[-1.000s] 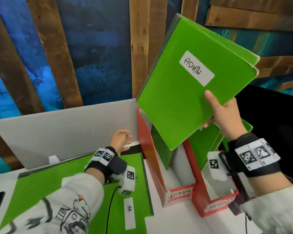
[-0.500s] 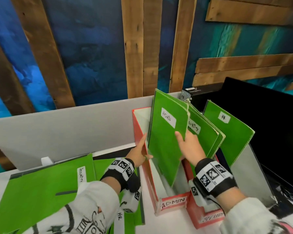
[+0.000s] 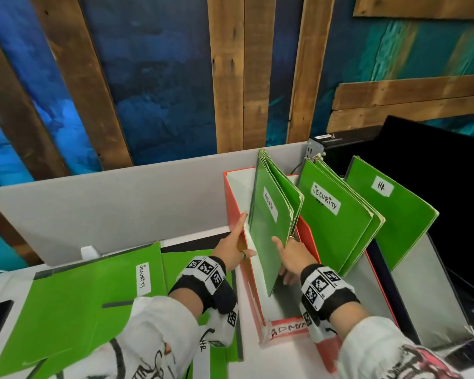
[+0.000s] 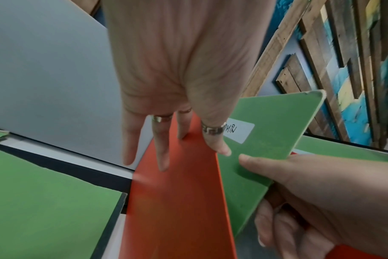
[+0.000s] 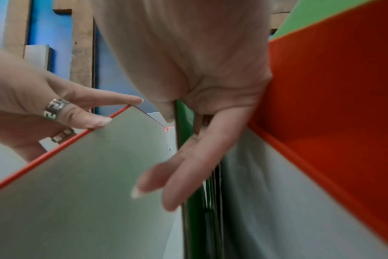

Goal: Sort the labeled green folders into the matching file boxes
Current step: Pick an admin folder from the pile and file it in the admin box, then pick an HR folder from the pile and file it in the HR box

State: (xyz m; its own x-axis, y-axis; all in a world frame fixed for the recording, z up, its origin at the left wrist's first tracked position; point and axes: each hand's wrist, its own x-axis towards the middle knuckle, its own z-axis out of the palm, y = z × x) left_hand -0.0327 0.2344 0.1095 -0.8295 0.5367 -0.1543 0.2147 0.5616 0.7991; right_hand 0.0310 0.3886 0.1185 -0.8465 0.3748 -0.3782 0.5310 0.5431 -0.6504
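We held the green cardboard folder labelled ADMIN upright inside the red file box marked ADMIN, our right hand pinching its near edge. Our left hand, at nine o'clock of it, pressed straight fingers against the box's wall, grasping nothing.

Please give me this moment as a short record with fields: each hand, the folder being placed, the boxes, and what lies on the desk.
left hand: straight fingers resting on left wall of red ADMIN file box
right hand: grips green cardboard folder labeled ADMIN
ADMIN folder: upright inside ADMIN box, more green folders behind it
next box: folders labeled SECURITY
far right: folder labeled HR
desk: flat green SECURITY folder, another marked HR
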